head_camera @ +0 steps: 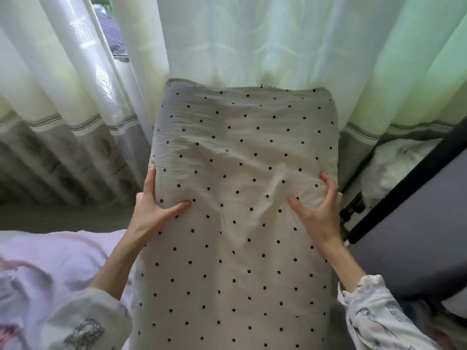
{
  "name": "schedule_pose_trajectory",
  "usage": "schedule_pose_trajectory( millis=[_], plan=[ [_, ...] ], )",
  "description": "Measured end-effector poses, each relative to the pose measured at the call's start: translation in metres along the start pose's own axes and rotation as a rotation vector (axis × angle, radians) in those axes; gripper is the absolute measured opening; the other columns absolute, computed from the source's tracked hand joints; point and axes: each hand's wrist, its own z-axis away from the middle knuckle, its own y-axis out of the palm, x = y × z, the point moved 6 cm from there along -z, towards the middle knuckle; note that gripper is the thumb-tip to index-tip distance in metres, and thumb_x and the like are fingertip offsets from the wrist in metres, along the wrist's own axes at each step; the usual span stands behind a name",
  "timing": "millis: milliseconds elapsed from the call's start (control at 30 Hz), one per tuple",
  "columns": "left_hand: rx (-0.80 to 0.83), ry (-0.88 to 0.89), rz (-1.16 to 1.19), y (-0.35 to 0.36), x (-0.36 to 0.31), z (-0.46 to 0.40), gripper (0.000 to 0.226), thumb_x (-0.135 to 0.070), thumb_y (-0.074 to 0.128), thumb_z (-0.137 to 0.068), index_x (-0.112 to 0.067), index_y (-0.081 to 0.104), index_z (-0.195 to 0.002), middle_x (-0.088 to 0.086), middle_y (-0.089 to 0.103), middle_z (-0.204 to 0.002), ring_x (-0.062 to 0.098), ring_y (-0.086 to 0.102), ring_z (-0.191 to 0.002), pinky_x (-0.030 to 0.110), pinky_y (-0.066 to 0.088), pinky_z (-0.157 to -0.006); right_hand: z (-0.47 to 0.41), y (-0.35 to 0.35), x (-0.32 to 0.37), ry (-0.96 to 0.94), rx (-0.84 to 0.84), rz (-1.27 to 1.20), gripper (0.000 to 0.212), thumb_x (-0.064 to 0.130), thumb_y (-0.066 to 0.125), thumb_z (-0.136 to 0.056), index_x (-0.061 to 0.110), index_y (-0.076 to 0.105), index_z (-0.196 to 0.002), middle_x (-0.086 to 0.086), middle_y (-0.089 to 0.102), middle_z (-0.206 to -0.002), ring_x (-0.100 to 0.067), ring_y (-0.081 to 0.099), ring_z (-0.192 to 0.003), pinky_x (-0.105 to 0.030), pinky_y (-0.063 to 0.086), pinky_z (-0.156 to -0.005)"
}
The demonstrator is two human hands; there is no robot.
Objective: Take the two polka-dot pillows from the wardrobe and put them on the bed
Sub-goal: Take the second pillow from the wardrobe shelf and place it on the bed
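I see the polka-dot pillow (pixel 240 198) running lengthwise away from me, left hand (pixel 154 205) and right hand (pixel 316 210) clamping its opposite long edges.

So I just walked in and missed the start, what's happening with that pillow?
A person is handling a polka-dot pillow with both bare hands. The left hand grips its left edge, thumb on top, and the right hand presses into the top near the right edge, bunching the cover. The pillow's far end reaches the sheer curtain. Pink bedding lies at the left. No second pillow can be made out.
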Motion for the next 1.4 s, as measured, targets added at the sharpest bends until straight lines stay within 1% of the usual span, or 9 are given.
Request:
schedule_pose_trajectory(
  millis=[100,333,500,633,867,1067,1200,1300,1400],
  plan=[
    [-0.069,-0.020,0.001,0.007,-0.016,-0.034,0.111,-0.057,0.078,-0.046,-0.070,0.003,-0.127,0.000,0.035,-0.118,0.011,0.045,-0.096,0.024,0.041,-0.072,-0.060,0.020,0.004,-0.035,0.048,-0.006,0.077,0.041,0.078,-0.067,0.044,0.028,-0.125,-0.005,0.033,-0.129,-0.021,0.043,-0.108,-0.040,0.040,-0.089],
    [-0.275,-0.097,0.019,-0.014,-0.020,-0.098,0.112,-0.060,0.077,-0.047,-0.068,0.002,-0.130,-0.005,0.031,-0.121,0.018,0.041,-0.104,0.036,0.038,-0.088,-0.169,0.101,0.041,-0.200,0.203,-0.061,0.077,0.037,0.079,-0.068,0.039,0.029,-0.127,0.001,0.032,-0.120,-0.016,0.043,-0.098,-0.034,0.038,-0.081],
    [-0.417,-0.159,0.009,-0.045,-0.004,-0.144,0.114,-0.061,0.076,-0.047,-0.065,0.000,-0.131,-0.008,0.029,-0.122,0.015,0.037,-0.104,0.038,0.036,-0.087,-0.228,0.186,0.067,-0.254,0.325,-0.098,0.077,0.036,0.079,-0.066,0.040,0.031,-0.127,0.004,0.034,-0.120,-0.004,0.044,-0.093,-0.029,0.035,-0.083],
    [-0.513,-0.225,0.005,-0.072,0.020,-0.185,0.114,-0.063,0.076,-0.047,-0.066,0.000,-0.131,-0.005,0.030,-0.136,0.012,0.032,-0.109,0.044,0.035,-0.095,-0.265,0.268,0.088,-0.297,0.449,-0.116,0.077,0.038,0.079,-0.066,0.043,0.030,-0.125,0.000,0.036,-0.118,-0.018,0.049,-0.097,-0.032,0.041,-0.084],
    [-0.682,-0.270,0.093,-0.129,0.055,-0.249,0.120,-0.069,0.078,-0.039,-0.064,0.004,-0.133,-0.001,0.030,-0.146,0.021,0.037,-0.129,0.052,0.036,-0.105,-0.315,0.410,0.140,-0.418,0.639,-0.165,0.079,0.036,0.078,-0.065,0.042,0.030,-0.126,0.002,0.036,-0.117,-0.015,0.047,-0.097,-0.032,0.040,-0.086],
    [-0.857,-0.325,0.104,-0.174,0.074,-0.277,0.120,-0.062,0.081,-0.045,-0.057,0.004,-0.137,-0.009,0.024,-0.149,0.013,0.030,-0.133,0.041,0.032,-0.107,-0.336,0.520,0.187,-0.505,0.796,-0.220,0.078,0.035,0.079,-0.064,0.044,0.030,-0.124,0.006,0.035,-0.118,-0.011,0.046,-0.103,-0.031,0.039,-0.089],
    [-1.034,-0.375,0.077,-0.202,0.084,-0.282,0.117,-0.053,0.081,-0.050,-0.051,0.006,-0.140,-0.018,0.026,-0.135,0.001,0.029,-0.120,0.028,0.030,-0.098,-0.335,0.597,0.223,-0.600,0.942,-0.305,0.078,0.041,0.077,-0.064,0.041,0.031,-0.127,0.014,0.037,-0.117,0.013,0.038,-0.098,-0.015,0.031,-0.083],
    [-1.148,-0.410,0.048,-0.217,0.091,-0.281,0.116,-0.045,0.083,-0.056,-0.046,0.006,-0.143,-0.016,0.027,-0.143,0.001,0.028,-0.124,0.028,0.029,-0.100,-0.325,0.650,0.246,-0.670,1.067,-0.362,0.080,0.037,0.078,-0.066,0.036,0.031,-0.130,0.030,0.035,-0.114,-0.001,0.035,-0.111,-0.017,0.029,-0.089],
    [-1.274,-0.456,0.049,-0.229,0.098,-0.275,0.114,-0.037,0.084,-0.060,-0.042,0.007,-0.144,-0.011,0.021,-0.152,0.005,0.025,-0.133,0.031,0.026,-0.107,-0.311,0.701,0.266,-0.707,1.221,-0.371,0.082,0.033,0.080,-0.068,0.035,0.029,-0.132,0.013,0.036,-0.123,-0.006,0.039,-0.114,-0.030,0.032,-0.096]
  ],
)
